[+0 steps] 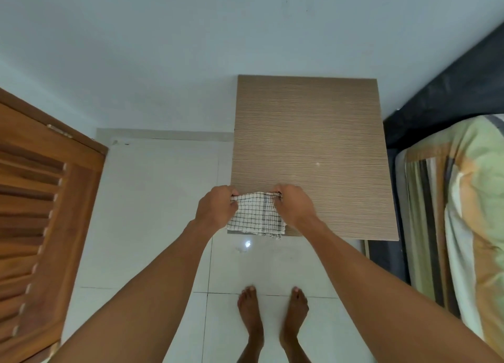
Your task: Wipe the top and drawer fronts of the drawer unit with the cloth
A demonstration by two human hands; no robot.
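I look straight down on the drawer unit, whose light brown wood-grain top stands against the pale wall. The drawer fronts are hidden from this angle. A white cloth with a dark check pattern hangs over the unit's near left corner. My left hand grips the cloth's upper left edge and my right hand grips its upper right edge, stretching it between them.
A wooden louvred door stands open on the left. A bed with a patterned sheet and dark frame lies close on the right. My bare feet stand on glossy white floor tiles before the unit.
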